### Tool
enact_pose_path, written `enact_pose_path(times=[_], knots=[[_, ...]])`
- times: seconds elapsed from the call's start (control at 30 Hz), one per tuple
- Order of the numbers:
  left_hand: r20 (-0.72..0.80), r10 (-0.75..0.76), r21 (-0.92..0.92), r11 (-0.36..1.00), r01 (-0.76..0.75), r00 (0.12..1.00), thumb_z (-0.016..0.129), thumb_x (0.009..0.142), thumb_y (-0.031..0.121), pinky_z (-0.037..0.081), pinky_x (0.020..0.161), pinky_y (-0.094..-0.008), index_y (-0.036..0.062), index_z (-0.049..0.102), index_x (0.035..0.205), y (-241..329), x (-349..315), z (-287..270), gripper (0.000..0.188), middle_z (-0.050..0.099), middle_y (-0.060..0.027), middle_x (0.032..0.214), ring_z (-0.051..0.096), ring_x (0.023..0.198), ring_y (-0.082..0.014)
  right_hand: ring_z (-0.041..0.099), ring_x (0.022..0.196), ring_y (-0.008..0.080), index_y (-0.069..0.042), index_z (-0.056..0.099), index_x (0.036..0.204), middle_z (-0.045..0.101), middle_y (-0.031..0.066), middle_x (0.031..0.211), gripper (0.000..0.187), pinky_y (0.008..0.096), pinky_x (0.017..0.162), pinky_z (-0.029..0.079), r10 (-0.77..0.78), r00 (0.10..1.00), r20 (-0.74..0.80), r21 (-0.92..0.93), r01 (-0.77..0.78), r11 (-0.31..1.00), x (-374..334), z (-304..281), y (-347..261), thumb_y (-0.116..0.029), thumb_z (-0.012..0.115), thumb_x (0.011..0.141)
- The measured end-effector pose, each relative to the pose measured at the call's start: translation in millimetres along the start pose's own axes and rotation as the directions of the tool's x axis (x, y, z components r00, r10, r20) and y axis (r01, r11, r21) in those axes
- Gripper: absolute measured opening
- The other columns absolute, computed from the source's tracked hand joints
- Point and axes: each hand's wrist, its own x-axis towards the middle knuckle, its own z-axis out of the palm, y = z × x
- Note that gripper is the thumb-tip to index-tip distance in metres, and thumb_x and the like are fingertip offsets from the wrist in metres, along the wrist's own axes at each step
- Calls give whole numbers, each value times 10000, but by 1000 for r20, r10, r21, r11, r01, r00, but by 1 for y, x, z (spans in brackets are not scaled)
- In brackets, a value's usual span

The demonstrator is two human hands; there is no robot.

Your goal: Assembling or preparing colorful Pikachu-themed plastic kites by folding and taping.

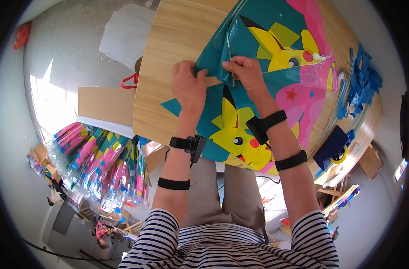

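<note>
A teal and pink kite (276,80) made of thin sheet, printed with yellow cartoon figures, lies spread over the wooden table. At its left edge my left hand (188,87) is closed, thumb and fingers pinching the teal sheet near a corner. A little to the right, my right hand (247,74) pinches a folded, shiny edge of the same sheet between thumb and forefinger. Between the two hands the sheet is bunched into a fold (224,62), and bare wood shows just below it. My fingertips partly hide what they grip.
The pale wooden table (157,89) has a curved right side, where blue ribbons (363,85) and a dark blue pouch (332,145) lie. To the left hang several folded kites in clear bags (101,166), beside a cardboard box (106,105). A white sheet (126,33) lies on the floor.
</note>
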Motion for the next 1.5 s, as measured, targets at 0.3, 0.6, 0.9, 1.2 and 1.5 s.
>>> enact_pose_path(times=[0.3, 0.6, 0.9, 1.2, 1.5], knots=[[74, -8, -263, 964, 27, 997, 746, 796, 45, 515, 693, -308, 24, 657, 1036, 22, -3, -3, 257, 646, -76, 931, 624, 767, -168, 515, 594, 40, -8, 724, 820, 623, -35, 674, 199, 228, 542, 401, -17, 999, -36, -39, 15, 999, 2, -1, 4, -197, 789, 825], [438, -36, -498, 822, 276, 898, 739, 784, -20, 526, 722, -253, -26, 672, 945, 12, 14, 9, 174, 695, -64, 848, 647, 783, -116, 486, 589, 40, -27, 727, 807, 595, -46, 651, 227, 224, 541, 384, -32, 999, -3, -52, 32, 998, 1, -1, 5, -247, 772, 838], [432, -31, -559, 775, 295, 901, 763, 727, 0, 491, 636, -252, -13, 686, 838, 3, 18, 14, 135, 674, -45, 744, 607, 688, -98, 568, 682, 46, -16, 710, 927, 650, -23, 785, 174, 213, 638, 467, -7, 998, 67, -1, 7, 1000, -3, -6, 2, -177, 753, 877], [463, -44, -558, 761, 331, 885, 723, 779, -25, 498, 652, -245, -27, 690, 872, -2, 22, 13, 99, 672, -47, 765, 611, 703, -100, 572, 680, 45, -23, 708, 901, 648, -30, 777, 134, 219, 641, 477, -25, 996, 82, 69, 20, 997, -5, -4, 0, -150, 743, 884], [432, -12, -485, 840, 244, 902, 733, 798, -33, 515, 663, -234, -34, 670, 877, 15, 13, 7, 101, 674, -48, 783, 628, 728, -99, 515, 622, 44, -20, 714, 841, 619, -31, 706, 170, 216, 558, 404, -36, 999, 33, 32, 35, 999, -1, -6, 6, -181, 765, 859]])
